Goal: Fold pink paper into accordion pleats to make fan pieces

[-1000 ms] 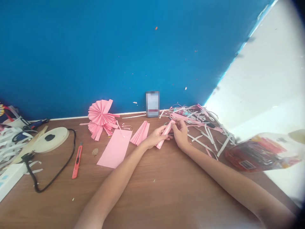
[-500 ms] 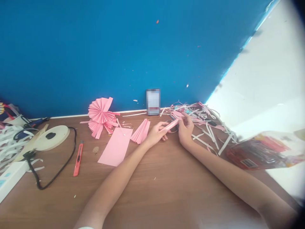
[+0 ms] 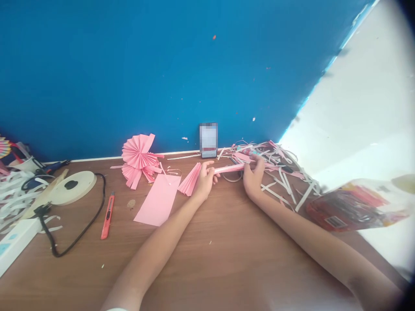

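Observation:
A narrow folded strip of pink paper (image 3: 229, 169) is stretched between my two hands, just above the table. My left hand (image 3: 205, 179) pinches its left end, and my right hand (image 3: 253, 176) grips the right end, which its fingers partly hide. Beside my left hand lies a pleated pink paper fan (image 3: 189, 180). A flat pink sheet (image 3: 158, 199) rests further left, with pink pleated rosettes (image 3: 140, 151) behind it near the wall. Behind the held strip, part of a dark ring-like object (image 3: 234, 176) shows; I cannot tell what it is.
A phone (image 3: 209, 141) leans on the blue wall. Paper scraps (image 3: 285, 168) heap behind my right hand, near a plastic package (image 3: 353, 205). Leftward are a red utility knife (image 3: 108, 216), a cream tape roll (image 3: 73, 188), a black cable (image 3: 81, 233) and a white power strip (image 3: 17, 242).
My left hand has shifted slightly left and turned, now pinching the strip's end. The strip has gone from slanted to nearly level, and more of it shows between my hands.

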`<state>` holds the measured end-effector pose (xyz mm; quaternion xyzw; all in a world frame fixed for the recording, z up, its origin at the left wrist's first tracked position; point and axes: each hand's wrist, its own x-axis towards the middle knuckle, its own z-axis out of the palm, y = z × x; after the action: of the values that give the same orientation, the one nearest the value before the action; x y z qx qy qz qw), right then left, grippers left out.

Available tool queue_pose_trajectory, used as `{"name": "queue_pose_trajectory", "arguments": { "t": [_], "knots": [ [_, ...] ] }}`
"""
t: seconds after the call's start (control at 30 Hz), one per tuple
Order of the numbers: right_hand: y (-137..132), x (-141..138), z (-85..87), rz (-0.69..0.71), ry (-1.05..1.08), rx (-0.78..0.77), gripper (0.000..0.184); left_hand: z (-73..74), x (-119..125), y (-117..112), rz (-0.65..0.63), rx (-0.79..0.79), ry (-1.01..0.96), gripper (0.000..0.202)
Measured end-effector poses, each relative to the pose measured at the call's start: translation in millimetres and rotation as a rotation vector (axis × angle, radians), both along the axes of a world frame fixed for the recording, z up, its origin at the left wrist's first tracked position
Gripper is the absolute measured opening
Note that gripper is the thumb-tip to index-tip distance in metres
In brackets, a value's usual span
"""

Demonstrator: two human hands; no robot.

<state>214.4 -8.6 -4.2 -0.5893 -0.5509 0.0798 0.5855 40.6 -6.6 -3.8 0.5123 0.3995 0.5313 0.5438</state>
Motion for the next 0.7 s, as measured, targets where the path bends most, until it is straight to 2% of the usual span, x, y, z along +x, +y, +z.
{"name": "queue_pose_trajectory", "arguments": {
  "t": [0.03,0.07,0.17,0.23,0.33,0.5,0.7],
  "knots": [
    [-5.6,-4.1,3.6,-0.064,-0.079,0.050,0.044,-0.3,0.1,-0.3,-0.001,0.007,0.025,0.031],
    [-12.0,-9.2,6.8,-0.050,-0.189,0.086,0.043,-0.1,0.3,-0.8,-0.016,0.020,0.043,0.030],
    [-30.8,-26.3,11.7,0.143,-0.527,0.141,0.039,2.6,0.7,-3.4,-0.094,0.081,0.043,0.027],
    [-38.6,-34.6,10.9,0.242,-0.618,0.126,0.042,5.2,0.1,-5.0,-0.133,0.096,0.006,0.025],
    [-40.2,-38.5,8.2,0.322,-0.604,0.118,0.042,8.0,-1.8,-5.7,-0.173,0.069,-0.058,0.021],
    [-34.3,-34.9,9.0,0.357,-0.496,0.189,0.040,8.6,-3.0,-4.4,-0.240,0.043,-0.137,0.022],
    [-34.6,-35.0,13.7,0.403,-0.438,0.176,0.044,9.0,-3.3,-3.1,-0.279,0.009,-0.164,0.023]
  ]
}}
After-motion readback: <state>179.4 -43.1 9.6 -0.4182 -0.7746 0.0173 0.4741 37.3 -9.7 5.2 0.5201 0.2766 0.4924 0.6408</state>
